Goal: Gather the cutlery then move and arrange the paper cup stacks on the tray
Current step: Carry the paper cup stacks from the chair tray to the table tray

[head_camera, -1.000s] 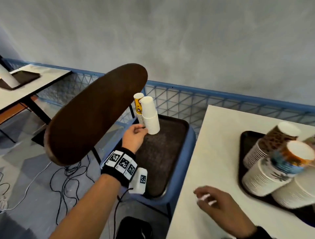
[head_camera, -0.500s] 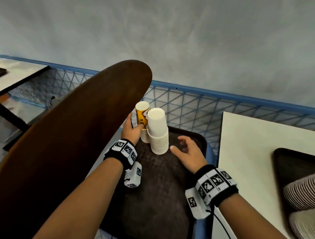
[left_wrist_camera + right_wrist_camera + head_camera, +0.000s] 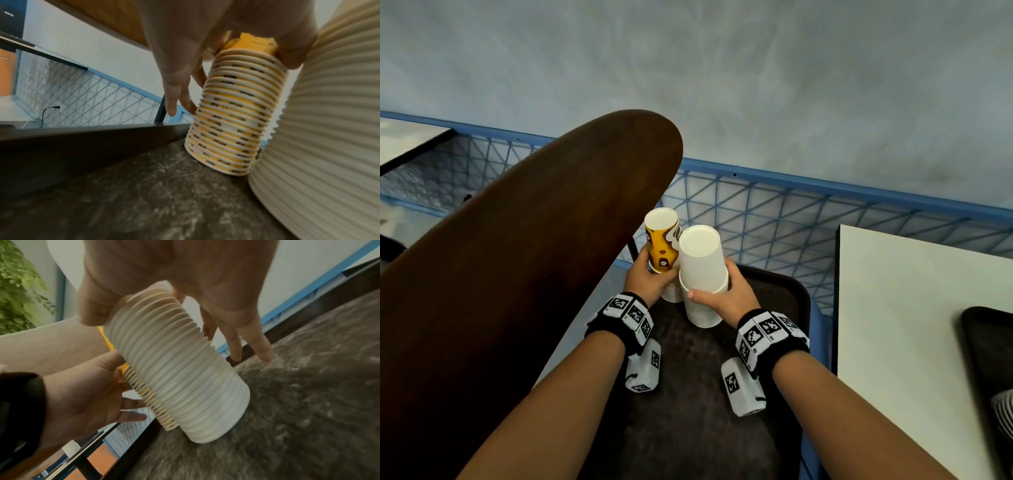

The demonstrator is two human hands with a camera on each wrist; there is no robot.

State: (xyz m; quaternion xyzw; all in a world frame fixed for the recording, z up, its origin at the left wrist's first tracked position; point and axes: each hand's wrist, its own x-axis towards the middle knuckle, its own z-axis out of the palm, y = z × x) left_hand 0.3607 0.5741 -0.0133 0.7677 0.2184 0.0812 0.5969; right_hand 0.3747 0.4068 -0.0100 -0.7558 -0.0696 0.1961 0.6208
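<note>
Two upside-down paper cup stacks stand side by side at the far end of a dark tray (image 3: 774,294) on a blue chair seat. My left hand (image 3: 647,279) grips the yellow patterned stack (image 3: 662,246) around its upper part. My right hand (image 3: 726,294) grips the wider white stack (image 3: 702,270), thumb in front and fingers behind. In the left wrist view the yellow stack (image 3: 232,113) leans, its lower rim on the tray (image 3: 102,194), with the white stack (image 3: 329,129) against it. The right wrist view shows the white stack (image 3: 180,366) tilted with its base on the tray (image 3: 298,402). No cutlery is in view.
The brown chair back (image 3: 517,274) rises close on the left of the stacks. A blue mesh railing (image 3: 756,212) runs behind the chair. A white table (image 3: 911,325) stands to the right, carrying another dark tray (image 3: 983,359) with cup stacks at the frame edge.
My right hand left the white table, crossed to the chair tray and closed around the white stack. My left hand kept its hold on the yellow stack. The view turned left.
</note>
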